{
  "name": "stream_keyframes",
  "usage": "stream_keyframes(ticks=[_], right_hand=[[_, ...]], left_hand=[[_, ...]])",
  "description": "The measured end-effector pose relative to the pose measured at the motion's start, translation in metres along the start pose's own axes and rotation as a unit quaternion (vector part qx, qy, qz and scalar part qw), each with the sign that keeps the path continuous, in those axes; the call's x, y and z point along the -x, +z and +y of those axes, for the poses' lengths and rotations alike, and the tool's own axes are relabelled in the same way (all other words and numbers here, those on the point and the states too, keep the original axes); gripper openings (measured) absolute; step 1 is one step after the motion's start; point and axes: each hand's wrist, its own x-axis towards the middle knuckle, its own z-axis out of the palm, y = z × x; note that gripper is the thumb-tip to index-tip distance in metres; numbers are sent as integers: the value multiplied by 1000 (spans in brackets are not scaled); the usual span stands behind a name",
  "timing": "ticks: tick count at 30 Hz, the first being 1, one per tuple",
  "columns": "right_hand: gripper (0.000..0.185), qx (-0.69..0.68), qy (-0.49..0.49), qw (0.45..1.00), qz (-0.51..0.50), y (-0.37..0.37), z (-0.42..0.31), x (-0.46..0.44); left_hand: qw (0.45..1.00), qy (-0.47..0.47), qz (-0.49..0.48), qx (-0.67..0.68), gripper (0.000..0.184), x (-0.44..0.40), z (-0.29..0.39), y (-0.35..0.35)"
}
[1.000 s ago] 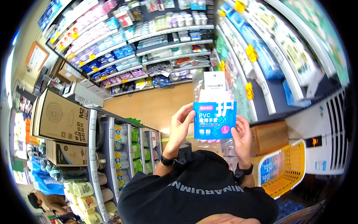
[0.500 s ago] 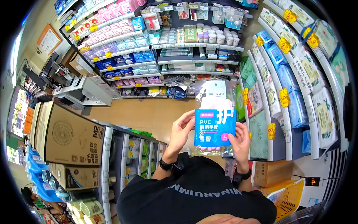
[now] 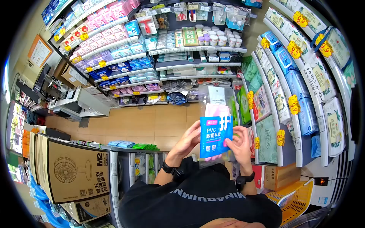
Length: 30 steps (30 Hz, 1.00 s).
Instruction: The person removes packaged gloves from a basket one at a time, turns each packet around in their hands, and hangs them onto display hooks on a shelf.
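Note:
A clear pack of pink PVC household gloves with a blue printed card is held upright in front of my chest. My left hand grips its left edge, the fingertips partly hidden by the pack. On the opposite edge, my right hand pinches it, thumb on the front of the blue card and fingers curled beside and behind. Pale pink glove material shows through the plastic above the card. Both wrists carry dark bands.
Stocked shelves stand ahead, and racks of tissue packs rise close on the right. A fan carton sits on a shelf to the left. A yellow basket is low at my right. Tiled floor lies between.
The glove pack has turned slightly and tilted, staying in both hands. My view has shifted a little, so the left cartons and the shelves sit differently in it.

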Motion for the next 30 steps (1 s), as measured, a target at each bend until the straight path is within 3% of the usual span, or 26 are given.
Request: stream_keyframes(ticks=[2,6,9,10,14,19,21,25,26,30], right_hand=[[50,17,12,999,-31,3,1,-4],[50,36,43,997,-54,12,1,-10],[49,64,19,996,-59,12,13,-16],[49,64,18,996,-59,14,13,-18],[47,138,-8,987,-87,17,11,-20],[45,223,-54,967,-115,23,4,-19],[40,56,42,993,-100,24,5,-16],[30,31,-27,999,-24,24,0,-12],[28,36,-18,999,-13,24,-7,-11],[33,-131,60,990,-9,8,2,-16]], left_hand=[[999,-34,-30,13,68,-2,3,10],[983,-123,-73,114,73,-9,-15,4],[989,-122,-59,66,77,-10,-21,8],[980,-147,-94,99,74,-12,-18,5],[984,-131,-84,82,78,-18,-20,6],[995,-60,-24,-82,78,-23,-29,-3],[994,-54,9,-97,75,-23,-29,-7],[987,-14,85,-139,75,-24,-23,-16],[988,-1,97,-124,62,-22,-20,-17],[984,43,123,-124,46,-16,-10,-25]])
